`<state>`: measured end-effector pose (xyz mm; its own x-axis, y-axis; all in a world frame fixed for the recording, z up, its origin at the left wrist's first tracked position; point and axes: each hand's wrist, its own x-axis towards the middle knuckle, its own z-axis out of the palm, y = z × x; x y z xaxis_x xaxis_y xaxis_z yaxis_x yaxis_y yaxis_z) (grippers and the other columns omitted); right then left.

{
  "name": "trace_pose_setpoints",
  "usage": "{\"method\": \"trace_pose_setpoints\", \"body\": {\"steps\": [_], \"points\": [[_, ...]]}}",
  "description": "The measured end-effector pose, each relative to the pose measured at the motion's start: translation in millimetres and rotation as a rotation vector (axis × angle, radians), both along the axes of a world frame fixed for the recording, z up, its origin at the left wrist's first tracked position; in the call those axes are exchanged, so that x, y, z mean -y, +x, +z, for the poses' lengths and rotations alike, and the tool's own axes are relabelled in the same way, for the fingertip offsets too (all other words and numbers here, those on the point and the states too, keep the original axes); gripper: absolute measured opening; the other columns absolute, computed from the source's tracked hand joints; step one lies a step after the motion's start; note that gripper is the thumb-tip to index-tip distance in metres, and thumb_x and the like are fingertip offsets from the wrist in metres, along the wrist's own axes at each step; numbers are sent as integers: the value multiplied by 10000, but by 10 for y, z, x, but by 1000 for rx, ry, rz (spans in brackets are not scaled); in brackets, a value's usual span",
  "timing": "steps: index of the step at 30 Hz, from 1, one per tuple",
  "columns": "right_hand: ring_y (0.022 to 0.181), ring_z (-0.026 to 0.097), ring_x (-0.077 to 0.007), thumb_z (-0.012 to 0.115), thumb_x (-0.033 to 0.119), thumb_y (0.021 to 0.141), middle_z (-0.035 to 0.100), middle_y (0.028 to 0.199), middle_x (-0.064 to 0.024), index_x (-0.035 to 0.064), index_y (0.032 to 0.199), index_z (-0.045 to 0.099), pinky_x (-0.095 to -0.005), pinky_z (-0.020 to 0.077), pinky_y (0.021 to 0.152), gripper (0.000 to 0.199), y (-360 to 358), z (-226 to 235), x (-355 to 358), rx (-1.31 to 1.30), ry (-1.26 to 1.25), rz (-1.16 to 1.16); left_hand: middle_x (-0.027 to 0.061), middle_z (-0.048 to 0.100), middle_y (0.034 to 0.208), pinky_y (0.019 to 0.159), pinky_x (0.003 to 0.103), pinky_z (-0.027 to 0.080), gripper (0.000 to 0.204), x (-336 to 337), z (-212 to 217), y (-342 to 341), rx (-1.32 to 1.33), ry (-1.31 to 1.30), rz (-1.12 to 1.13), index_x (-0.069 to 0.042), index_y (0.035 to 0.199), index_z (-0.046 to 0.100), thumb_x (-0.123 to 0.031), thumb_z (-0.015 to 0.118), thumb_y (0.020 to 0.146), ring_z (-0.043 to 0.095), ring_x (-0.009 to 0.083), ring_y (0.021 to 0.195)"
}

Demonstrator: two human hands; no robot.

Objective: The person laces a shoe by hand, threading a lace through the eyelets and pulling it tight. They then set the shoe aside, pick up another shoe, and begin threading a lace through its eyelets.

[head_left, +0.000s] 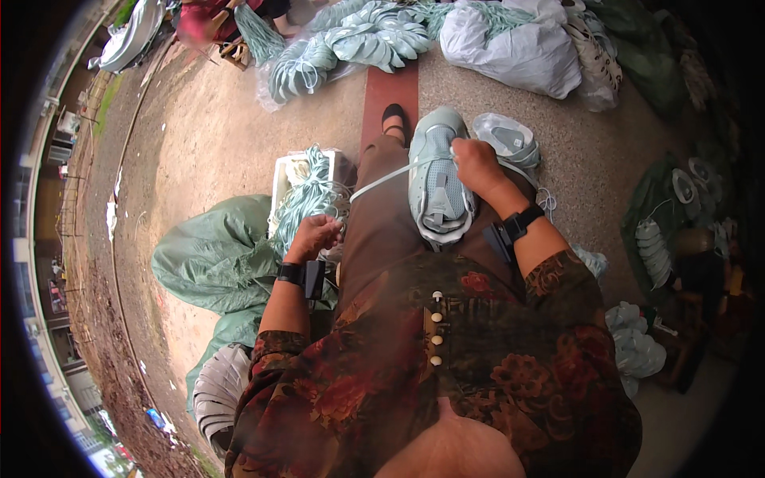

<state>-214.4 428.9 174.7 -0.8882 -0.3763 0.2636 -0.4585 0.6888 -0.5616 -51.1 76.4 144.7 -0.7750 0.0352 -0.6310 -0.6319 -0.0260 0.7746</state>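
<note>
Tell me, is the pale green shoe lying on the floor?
No, the shoe rests on the person's lap, with the right hand on its upper part, well above the floor.

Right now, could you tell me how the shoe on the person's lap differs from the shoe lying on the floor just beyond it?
The lap shoe rests along the right thigh, opening up, while the floor shoe lies on the speckled floor, tilted. The right hand rests on the lap shoe and a pale lace runs from it toward the left hand; nothing touches the floor shoe. Both are pale mint with light soles.
</note>
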Motion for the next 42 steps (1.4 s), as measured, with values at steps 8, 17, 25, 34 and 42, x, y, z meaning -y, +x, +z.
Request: {"method": "trace_pose_setpoints", "body": {"steps": [8,17,25,34,42], "points": [[652,589,-361,607,84,725,590,680,-190,24,622,556,-414,453,573,130,-218,-88,-70,248,-141,-116,14,572,612,466,191,397,245,-877,456,-480,-309,-215,-1,-37,1106,584,-81,565,866,512,58,504],[885,561,-437,600,96,728,546,967,-294,-6,950,542,-458,481,786,251,370,181,15,174,127,-56,110,642,760,639,336,509,164,-1942,561,-1042,-1039,-559,-368,1,933,636,23,547,796,624,233,682],[868,572,-408,560,32,718,575,883,-239,12,817,592,-449,479,767,106,244,133,-84,80,130,-43,177,633,761,646,422,511,109,-2316,902,-1036,-1020,-959,-520,-30,768,610,-132,579,746,635,341,741],[786,570,-394,535,-6,694,573,758,-231,2,758,613,-439,457,691,101,243,-54,-191,58,-207,-12,129,606,693,580,394,513,116,-2300,321,-1235,-1101,-1189,-581,-51,712,616,-162,583,716,635,287,677],[669,567,-364,519,-7,667,577,692,-225,-22,732,601,-399,420,608,106,155,-258,-85,-22,-341,72,142,616,754,649,409,510,108,-2253,517,-1110,-1058,-1081,-556,-51,770,612,-145,580,731,633,306,724]]}}
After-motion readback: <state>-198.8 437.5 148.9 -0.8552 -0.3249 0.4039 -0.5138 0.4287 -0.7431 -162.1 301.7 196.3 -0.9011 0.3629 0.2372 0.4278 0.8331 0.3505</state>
